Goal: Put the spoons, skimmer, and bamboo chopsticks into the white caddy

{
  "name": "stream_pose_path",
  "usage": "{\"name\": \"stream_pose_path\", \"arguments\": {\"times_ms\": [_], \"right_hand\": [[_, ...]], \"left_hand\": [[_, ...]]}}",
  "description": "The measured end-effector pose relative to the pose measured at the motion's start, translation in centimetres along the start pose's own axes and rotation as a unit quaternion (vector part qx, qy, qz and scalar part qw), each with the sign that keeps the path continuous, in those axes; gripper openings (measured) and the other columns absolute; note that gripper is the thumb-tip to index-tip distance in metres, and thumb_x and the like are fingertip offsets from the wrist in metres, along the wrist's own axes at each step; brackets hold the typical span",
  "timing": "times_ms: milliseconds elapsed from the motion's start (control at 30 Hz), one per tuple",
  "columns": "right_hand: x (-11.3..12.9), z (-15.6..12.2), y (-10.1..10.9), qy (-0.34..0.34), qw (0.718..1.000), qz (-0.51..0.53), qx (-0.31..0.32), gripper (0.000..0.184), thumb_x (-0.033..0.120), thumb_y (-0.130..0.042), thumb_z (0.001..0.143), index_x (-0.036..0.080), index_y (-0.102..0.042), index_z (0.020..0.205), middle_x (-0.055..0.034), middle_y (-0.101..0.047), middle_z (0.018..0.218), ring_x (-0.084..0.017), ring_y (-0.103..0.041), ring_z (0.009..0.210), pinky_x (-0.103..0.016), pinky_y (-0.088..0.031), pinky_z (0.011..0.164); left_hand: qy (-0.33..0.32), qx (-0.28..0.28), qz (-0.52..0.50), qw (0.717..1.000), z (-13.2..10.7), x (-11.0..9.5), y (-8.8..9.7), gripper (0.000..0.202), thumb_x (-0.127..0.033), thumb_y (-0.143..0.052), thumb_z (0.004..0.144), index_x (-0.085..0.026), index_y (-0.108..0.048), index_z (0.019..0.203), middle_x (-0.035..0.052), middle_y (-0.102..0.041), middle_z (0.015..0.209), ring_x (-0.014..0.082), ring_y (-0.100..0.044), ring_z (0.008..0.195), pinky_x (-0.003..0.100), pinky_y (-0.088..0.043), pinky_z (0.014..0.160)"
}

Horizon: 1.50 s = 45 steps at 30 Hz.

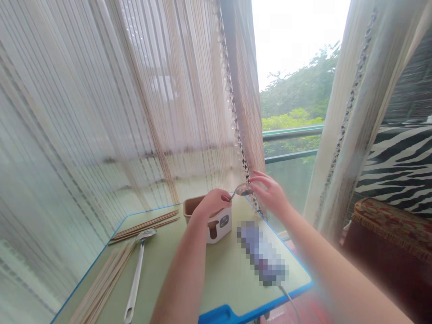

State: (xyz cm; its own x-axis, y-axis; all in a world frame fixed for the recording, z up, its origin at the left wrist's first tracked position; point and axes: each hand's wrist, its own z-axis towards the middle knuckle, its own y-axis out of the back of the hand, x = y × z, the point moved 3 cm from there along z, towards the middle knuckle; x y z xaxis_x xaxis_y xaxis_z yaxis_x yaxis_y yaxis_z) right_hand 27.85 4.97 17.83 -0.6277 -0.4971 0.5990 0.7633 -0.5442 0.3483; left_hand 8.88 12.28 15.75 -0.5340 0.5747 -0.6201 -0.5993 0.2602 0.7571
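Observation:
My left hand (215, 201) reaches over a brown and white holder box (221, 228) and closes its fingers round the handle of a metal spoon (243, 190). The spoon's bowl points right, and the rest of its handle is hidden by the hand. At the bowl's right edge is my right hand (269, 191), its fingers stretched out and apart; whether they touch the metal I cannot tell. The box stands upright on a pale green table (168, 270); a cutout and a dark label show on its front.
Left of the box lie dark chopsticks (148, 225), pale chopsticks (101, 283) and a slotted metal spoon (137, 274). A blurred-out phone-like object (261, 254) with a cable (288, 297) lies at right. Sheer curtains (135, 112) hang behind the blue-edged table.

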Motion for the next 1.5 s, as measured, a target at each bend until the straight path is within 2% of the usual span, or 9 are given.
{"name": "stream_pose_path", "arguments": {"times_ms": [200, 367, 467, 533, 733, 867, 1167, 1367, 1500], "right_hand": [[1.9, -1.2, 3.9, 0.021, 0.994, 0.009, -0.109, 0.021, 0.037, -0.053, 0.080, 0.024, -0.067, 0.089, -0.0058, -0.059, 0.122, -0.024, -0.049, 0.119, -0.046, -0.034, 0.103], [5.4, -3.3, 3.7, 0.034, 0.985, 0.078, -0.148, 0.020, 0.032, -0.051, 0.082, 0.022, -0.063, 0.095, -0.0068, -0.061, 0.119, -0.023, -0.053, 0.115, -0.044, -0.038, 0.101], [7.9, -5.2, 0.6, 0.046, 0.974, 0.152, -0.160, 0.022, 0.030, -0.048, 0.084, 0.022, -0.059, 0.102, -0.0089, -0.058, 0.121, -0.023, -0.053, 0.114, -0.044, -0.041, 0.097], [9.5, -6.7, -2.6, 0.056, 0.969, 0.200, -0.135, 0.023, 0.028, -0.048, 0.084, 0.023, -0.057, 0.104, -0.0095, -0.058, 0.121, -0.023, -0.053, 0.115, -0.043, -0.043, 0.096], [13.4, -11.9, -13.8, 0.032, 0.952, 0.305, 0.013, 0.029, 0.026, -0.048, 0.083, 0.022, -0.058, 0.109, -0.0091, -0.059, 0.121, -0.022, -0.055, 0.112, -0.040, -0.045, 0.093], [14.9, -14.6, -19.6, -0.002, 0.952, 0.286, 0.114, 0.028, 0.026, -0.045, 0.082, 0.021, -0.062, 0.103, -0.0083, -0.063, 0.114, -0.022, -0.059, 0.105, -0.041, -0.046, 0.092], [12.1, -18.9, -29.3, 0.060, 0.934, 0.165, 0.311, 0.038, 0.026, -0.048, 0.081, 0.027, -0.060, 0.117, -0.0066, -0.048, 0.135, -0.024, -0.044, 0.124, -0.045, -0.034, 0.105], [10.8, -19.0, -30.6, 0.063, 0.926, 0.106, 0.356, 0.038, 0.014, -0.047, 0.077, 0.026, -0.067, 0.106, -0.0047, -0.049, 0.134, -0.025, -0.039, 0.128, -0.045, -0.027, 0.108], [10.7, -19.1, -30.6, -0.017, 0.913, 0.183, 0.364, 0.036, 0.009, -0.051, 0.069, 0.023, -0.071, 0.096, -0.0042, -0.051, 0.132, -0.024, -0.042, 0.125, -0.040, -0.025, 0.110]], "left_hand": [[-0.007, -0.033, -0.003, 0.999, -1.6, -1.5, 1.2, 0.022, -0.030, -0.062, 0.067, -0.018, -0.071, 0.083, 0.0002, -0.069, 0.077, 0.0173, -0.062, 0.075, 0.025, -0.045, 0.068], [0.040, -0.247, -0.010, 0.968, -6.4, -0.8, 2.5, 0.027, -0.037, -0.056, 0.077, -0.020, -0.066, 0.095, 0.0041, -0.068, 0.095, 0.0174, -0.061, 0.087, 0.027, -0.046, 0.077], [0.074, -0.409, 0.061, 0.908, -11.7, 1.3, 3.2, 0.026, -0.034, -0.051, 0.081, -0.018, -0.064, 0.097, 0.0079, -0.066, 0.101, 0.0194, -0.058, 0.097, 0.031, -0.043, 0.088], [0.118, -0.468, 0.116, 0.868, -15.6, 3.2, 3.4, 0.025, -0.032, -0.049, 0.083, -0.017, -0.064, 0.094, 0.0088, -0.066, 0.100, 0.0210, -0.057, 0.099, 0.034, -0.041, 0.093], [0.252, -0.510, 0.076, 0.819, -25.8, 9.3, 4.9, 0.030, -0.034, -0.046, 0.084, -0.015, -0.064, 0.099, 0.0078, -0.068, 0.094, 0.0176, -0.062, 0.088, 0.028, -0.045, 0.083], [0.313, -0.536, 0.045, 0.783, -30.3, 11.3, 5.2, 0.040, -0.032, -0.037, 0.087, -0.013, -0.057, 0.115, 0.0092, -0.069, 0.092, 0.0170, -0.063, 0.084, 0.027, -0.045, 0.079], [0.262, -0.494, 0.152, 0.815, -31.5, 12.7, 3.4, 0.042, -0.021, -0.041, 0.084, -0.014, -0.053, 0.124, 0.0108, -0.066, 0.100, 0.0191, -0.059, 0.098, 0.030, -0.043, 0.089], [0.265, -0.493, 0.169, 0.811, -31.3, 13.0, 3.2, 0.034, -0.013, -0.039, 0.082, -0.015, -0.065, 0.104, 0.0106, -0.066, 0.101, 0.0188, -0.059, 0.097, 0.030, -0.043, 0.088], [0.248, -0.534, 0.182, 0.787, -31.6, 12.7, 3.2, 0.032, -0.011, -0.042, 0.079, -0.015, -0.067, 0.098, 0.0085, -0.068, 0.096, 0.0187, -0.060, 0.093, 0.031, -0.045, 0.087]]}}
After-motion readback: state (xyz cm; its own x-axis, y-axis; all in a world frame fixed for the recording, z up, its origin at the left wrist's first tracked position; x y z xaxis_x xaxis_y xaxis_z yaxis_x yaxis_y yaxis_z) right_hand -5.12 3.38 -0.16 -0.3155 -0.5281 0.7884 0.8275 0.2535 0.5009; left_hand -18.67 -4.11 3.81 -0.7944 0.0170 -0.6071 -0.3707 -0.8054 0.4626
